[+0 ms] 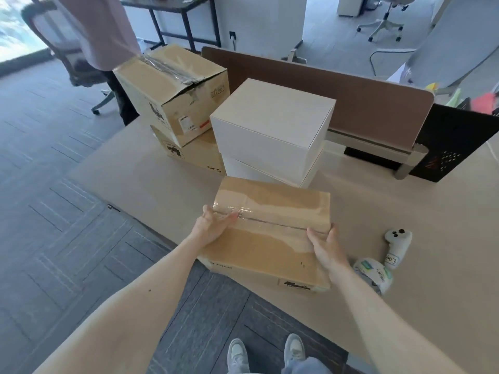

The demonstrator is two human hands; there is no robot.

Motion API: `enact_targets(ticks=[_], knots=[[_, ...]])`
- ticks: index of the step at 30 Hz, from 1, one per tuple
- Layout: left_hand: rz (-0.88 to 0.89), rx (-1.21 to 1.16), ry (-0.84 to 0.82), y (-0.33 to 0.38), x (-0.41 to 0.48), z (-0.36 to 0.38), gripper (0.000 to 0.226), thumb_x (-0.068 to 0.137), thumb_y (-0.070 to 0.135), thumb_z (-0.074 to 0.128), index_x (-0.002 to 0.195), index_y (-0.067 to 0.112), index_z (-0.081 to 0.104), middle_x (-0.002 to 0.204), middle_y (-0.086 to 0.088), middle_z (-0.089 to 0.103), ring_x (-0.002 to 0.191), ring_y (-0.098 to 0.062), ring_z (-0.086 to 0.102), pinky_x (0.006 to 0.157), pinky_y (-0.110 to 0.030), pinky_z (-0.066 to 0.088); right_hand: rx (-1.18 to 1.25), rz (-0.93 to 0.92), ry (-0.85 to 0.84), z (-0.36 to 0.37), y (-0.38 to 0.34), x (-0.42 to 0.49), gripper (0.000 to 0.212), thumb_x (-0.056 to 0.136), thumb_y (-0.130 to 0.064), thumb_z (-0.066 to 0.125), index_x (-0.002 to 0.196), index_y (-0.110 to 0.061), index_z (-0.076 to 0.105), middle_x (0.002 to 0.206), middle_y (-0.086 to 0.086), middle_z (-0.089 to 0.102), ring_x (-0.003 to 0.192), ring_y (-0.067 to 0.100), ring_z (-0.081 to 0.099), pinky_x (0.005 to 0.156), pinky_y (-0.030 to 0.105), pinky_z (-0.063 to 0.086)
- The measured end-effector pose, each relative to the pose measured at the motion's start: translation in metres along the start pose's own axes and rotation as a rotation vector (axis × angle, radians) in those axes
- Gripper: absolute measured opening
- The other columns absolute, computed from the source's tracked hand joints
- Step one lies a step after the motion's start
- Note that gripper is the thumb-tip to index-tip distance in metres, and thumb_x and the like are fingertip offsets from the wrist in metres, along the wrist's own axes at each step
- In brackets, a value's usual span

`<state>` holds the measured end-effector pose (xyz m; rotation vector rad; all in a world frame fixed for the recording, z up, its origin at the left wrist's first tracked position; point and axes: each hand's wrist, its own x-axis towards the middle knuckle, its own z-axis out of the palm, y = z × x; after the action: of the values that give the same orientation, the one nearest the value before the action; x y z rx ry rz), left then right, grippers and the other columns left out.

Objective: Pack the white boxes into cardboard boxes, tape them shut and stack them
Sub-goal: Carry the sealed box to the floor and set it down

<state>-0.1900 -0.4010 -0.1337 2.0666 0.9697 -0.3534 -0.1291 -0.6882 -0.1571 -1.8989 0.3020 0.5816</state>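
A closed cardboard box (270,238) lies at the table's near edge, clear tape running along its top seam. My left hand (213,226) rests flat on the left end of that seam, fingers straight. At the right end my right hand (328,251) lies against the box's edge with straight fingers. Behind it two white boxes (270,128) stand stacked one on the other. Further left, two taped cardboard boxes (172,95) are stacked as well.
A roll of tape (374,273) and a white controller (397,244) lie on the table (432,265) right of the box. A brown divider (351,90) runs along the back. A person in a pink top (94,31) stands at the far left by a chair.
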Motion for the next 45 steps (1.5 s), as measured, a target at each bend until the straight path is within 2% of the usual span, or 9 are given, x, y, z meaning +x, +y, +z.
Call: enact_targets(ticks=[3, 6, 12, 17, 19, 23, 28, 32, 45], knots=[[-0.044, -0.034, 0.028, -0.005, -0.011, 0.008, 0.088, 0.083, 0.075, 0.057, 0.139, 0.011, 0.032, 0.14, -0.016, 0.049, 0.125, -0.035, 0.05, 0.095, -0.039, 0.043, -0.147, -0.031, -0.02, -0.007, -0.006, 0.001, 0.05, 0.094, -0.046, 0.058, 0.126, -0.01, 0.043, 0.123, 0.007, 0.055, 0.099, 0.02, 0.05, 0.083, 0.03, 0.039], [-0.077, -0.095, 0.075, -0.014, -0.03, 0.014, 0.082, 0.082, 0.075, 0.057, 0.14, 0.02, 0.038, 0.137, -0.009, 0.054, 0.117, -0.03, 0.054, 0.099, -0.043, 0.047, -0.351, -0.071, -0.054, -0.01, -0.013, 0.002, 0.057, 0.099, -0.048, 0.047, 0.131, -0.001, 0.041, 0.127, 0.015, 0.056, 0.108, 0.029, 0.055, 0.079, 0.031, 0.038], [-0.191, -0.164, 0.241, -0.044, -0.075, 0.004, 0.092, 0.07, 0.086, 0.057, 0.138, 0.026, 0.042, 0.134, -0.007, 0.057, 0.118, -0.031, 0.057, 0.1, -0.047, 0.048, -0.404, -0.196, -0.166, 0.006, -0.026, -0.006, 0.044, 0.1, -0.045, 0.045, 0.113, -0.004, 0.045, 0.115, 0.012, 0.062, 0.098, 0.03, 0.057, 0.083, 0.039, 0.046], [-0.222, -0.287, 0.416, -0.067, -0.109, -0.028, 0.112, 0.054, 0.098, 0.051, 0.144, 0.034, 0.036, 0.138, -0.004, 0.056, 0.123, -0.032, 0.056, 0.105, -0.053, 0.046, -0.386, -0.345, -0.299, 0.035, -0.063, -0.021, 0.051, 0.1, -0.046, 0.045, 0.128, -0.004, 0.041, 0.125, 0.01, 0.06, 0.117, 0.034, 0.056, 0.088, 0.038, 0.044], [-0.216, -0.323, 0.494, -0.07, -0.123, -0.043, 0.106, 0.062, 0.093, 0.055, 0.147, 0.032, 0.035, 0.14, -0.006, 0.055, 0.124, -0.033, 0.055, 0.105, -0.053, 0.045, -0.362, -0.393, -0.334, 0.048, -0.08, -0.026, 0.051, 0.099, -0.047, 0.046, 0.129, -0.006, 0.041, 0.127, 0.011, 0.06, 0.119, 0.034, 0.055, 0.097, 0.042, 0.043], [-0.195, -0.418, 0.629, -0.08, -0.144, -0.073, 0.1, 0.07, 0.083, 0.061, 0.15, 0.03, 0.033, 0.141, -0.006, 0.055, 0.124, -0.032, 0.055, 0.105, -0.052, 0.046, -0.357, -0.522, -0.402, 0.075, -0.117, -0.044, 0.04, 0.101, -0.042, 0.047, 0.124, -0.009, 0.045, 0.104, 0.003, 0.056, 0.113, 0.035, 0.056, 0.086, 0.037, 0.04], [-0.18, -0.474, 0.768, -0.097, -0.159, -0.106, 0.084, 0.082, 0.067, 0.065, 0.149, 0.024, 0.038, 0.137, -0.004, 0.056, 0.124, -0.03, 0.054, 0.103, -0.044, 0.045, -0.36, -0.659, -0.468, 0.113, -0.15, -0.062, 0.04, 0.1, -0.038, 0.051, 0.129, -0.011, 0.047, 0.107, 0.005, 0.061, 0.111, 0.033, 0.058, 0.088, 0.036, 0.043], [-0.166, -0.522, 0.836, -0.124, -0.168, -0.133, 0.081, 0.079, 0.069, 0.066, 0.143, 0.025, 0.044, 0.131, -0.003, 0.06, 0.118, -0.028, 0.058, 0.101, -0.045, 0.048, -0.383, -0.707, -0.504, 0.151, -0.167, -0.08, 0.046, 0.098, -0.045, 0.048, 0.133, -0.015, 0.043, 0.112, 0.005, 0.064, 0.111, 0.034, 0.059, 0.096, 0.047, 0.046], [-0.172, -0.534, 0.966, -0.241, -0.137, -0.275, 0.073, 0.081, 0.069, 0.065, 0.137, 0.025, 0.049, 0.124, -0.002, 0.062, 0.112, -0.026, 0.06, 0.086, -0.034, 0.045, -0.363, -0.803, -0.566, 0.34, -0.229, -0.136, 0.027, 0.099, -0.037, 0.053, 0.114, -0.015, 0.052, 0.105, 0.004, 0.061, 0.101, 0.029, 0.059, 0.081, 0.034, 0.04]])
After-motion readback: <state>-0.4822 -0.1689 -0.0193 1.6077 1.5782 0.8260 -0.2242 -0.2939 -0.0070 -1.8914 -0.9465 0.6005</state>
